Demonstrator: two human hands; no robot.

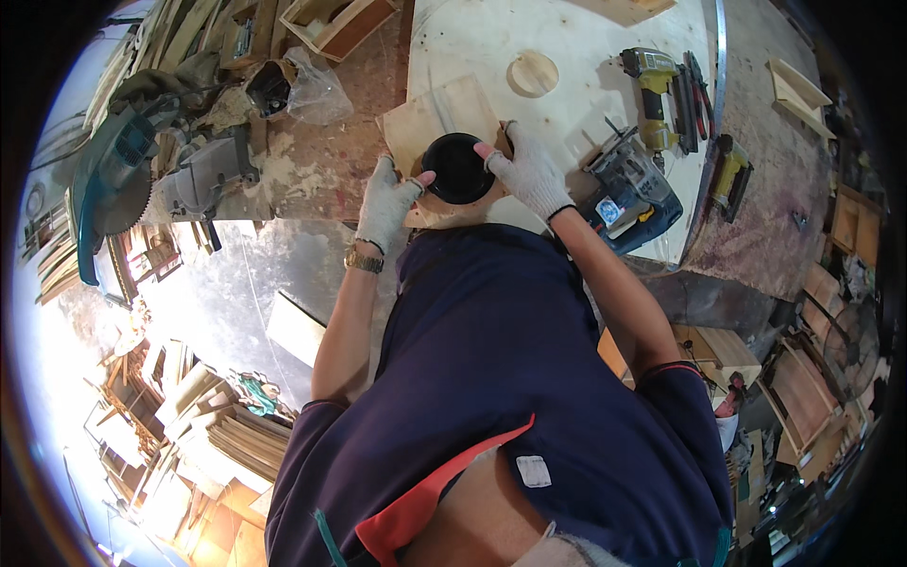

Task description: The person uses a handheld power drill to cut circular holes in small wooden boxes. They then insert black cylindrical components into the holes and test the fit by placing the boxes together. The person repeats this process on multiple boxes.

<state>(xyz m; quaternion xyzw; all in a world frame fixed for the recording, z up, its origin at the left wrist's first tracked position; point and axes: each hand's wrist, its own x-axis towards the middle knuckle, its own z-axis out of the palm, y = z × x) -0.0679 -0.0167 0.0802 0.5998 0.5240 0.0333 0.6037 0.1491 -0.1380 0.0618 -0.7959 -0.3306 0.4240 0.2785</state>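
"Cluttered workshop. What's at the brown wooden workbench [315, 163]'s left end?"

"A teal-and-grey mitre saw [123, 156]."

"Near edge?"

"White-gloved left hand [385, 206] and white-gloved right hand [531, 172], thumbs on its rim, seemingly clamp a round black dish [456, 168] onto a pale wooden board [439, 111]; uneven pressure could let it slide."

"Right?"

"A blue-grey jigsaw [642, 194]; the right forearm [612, 260] could bump it."
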